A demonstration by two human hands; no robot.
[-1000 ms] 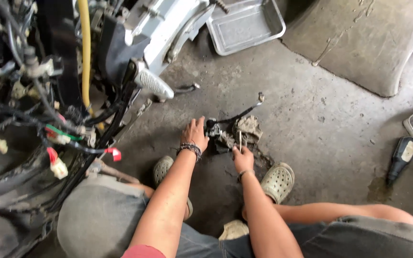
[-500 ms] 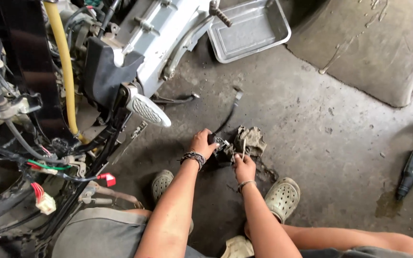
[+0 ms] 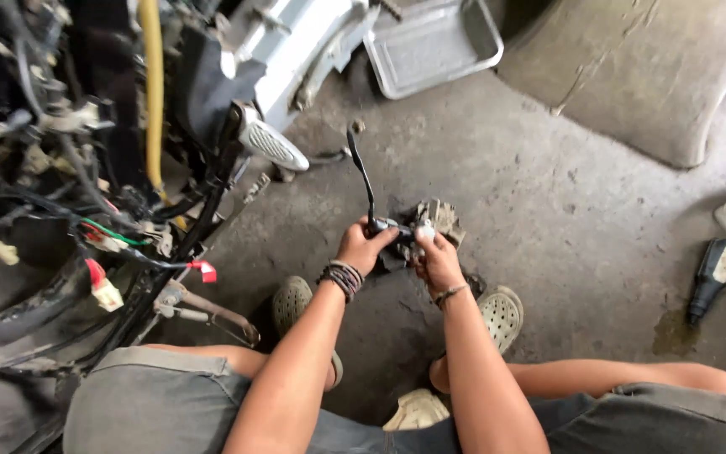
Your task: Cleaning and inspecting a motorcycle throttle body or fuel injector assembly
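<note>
A grimy grey metal engine part (image 3: pixel 432 220) is held just above the concrete floor between both of my hands. My left hand (image 3: pixel 363 247), with dark bead bracelets at the wrist, grips its near end where a black hose (image 3: pixel 363 172) comes off and runs up and away. My right hand (image 3: pixel 437 261) closes on the part's right side, thumb on top. Both forearms reach out from my squatting knees.
A stripped motorbike (image 3: pixel 111 168) with loose wires, a yellow cable and a footpeg fills the left. A grey metal tray (image 3: pixel 434 42) lies at the top. A dark oil bottle (image 3: pixel 712 277) lies at the right by a wet stain. My perforated clogs (image 3: pixel 502 313) are below the hands.
Both hands have lifted the part off the floor and drawn it closer. The hose now swings up and to the left. The view has shifted slightly downward and right.
</note>
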